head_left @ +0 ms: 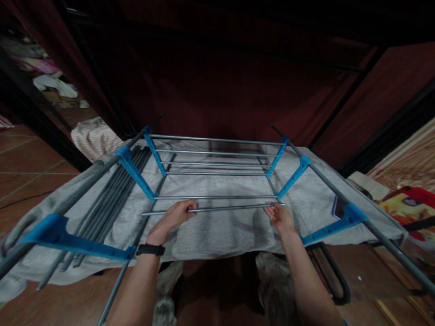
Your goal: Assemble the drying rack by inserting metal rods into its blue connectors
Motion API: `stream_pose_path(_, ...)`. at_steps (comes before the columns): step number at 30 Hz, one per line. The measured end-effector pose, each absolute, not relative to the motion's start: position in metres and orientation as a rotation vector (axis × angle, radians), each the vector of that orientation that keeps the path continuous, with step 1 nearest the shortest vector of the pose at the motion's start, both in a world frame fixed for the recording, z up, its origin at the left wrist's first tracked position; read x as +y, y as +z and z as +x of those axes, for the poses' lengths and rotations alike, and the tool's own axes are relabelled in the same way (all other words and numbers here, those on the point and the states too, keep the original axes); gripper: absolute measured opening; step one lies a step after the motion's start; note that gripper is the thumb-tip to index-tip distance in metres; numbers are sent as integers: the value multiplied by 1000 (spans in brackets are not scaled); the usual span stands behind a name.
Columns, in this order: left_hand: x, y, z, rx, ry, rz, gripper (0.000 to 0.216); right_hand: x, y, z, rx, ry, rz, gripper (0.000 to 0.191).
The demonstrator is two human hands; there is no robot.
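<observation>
A thin grey metal rod (231,208) lies level across my two hands, just above the grey cloth (217,237). My left hand (178,213) is closed round it, a little in from its left end. The fingers of my right hand (279,218) pinch it close to its right end, near a blue plastic bracket (294,178). Around my hands stands a rack frame with a left pole (90,182), a right pole (329,182) and several blue brackets, among them the near left bracket (84,242). Several crossbars (217,173) span the frame's far part.
A bundle of loose grey rods (112,199) lies on the cloth at left. A phone-like dark object (338,207) rests behind the near right bracket (335,226). A dark red panel (217,90) rises behind the frame. A red and yellow package (408,213) is at far right.
</observation>
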State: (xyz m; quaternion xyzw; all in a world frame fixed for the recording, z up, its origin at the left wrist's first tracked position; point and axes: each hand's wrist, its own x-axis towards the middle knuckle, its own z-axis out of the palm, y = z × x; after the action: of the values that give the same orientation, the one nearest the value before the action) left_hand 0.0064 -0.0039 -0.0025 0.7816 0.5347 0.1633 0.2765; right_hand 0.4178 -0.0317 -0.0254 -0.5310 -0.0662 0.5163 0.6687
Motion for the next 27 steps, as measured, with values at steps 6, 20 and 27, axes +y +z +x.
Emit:
stream_pose_path(6, -17, 13, 16, 1492, 430, 2147, 16, -32, -30, 426, -130, 1161, -1227, 16)
stream_pose_path(20, -22, 35, 13, 1919, 291, 2202, 32, -29, -31, 445, -33, 1059, -1316, 13)
stream_pose_path(27, -27, 35, 3, 2423, 495, 1852, 22, -29, -34, 450, -26, 1057, -1311, 12)
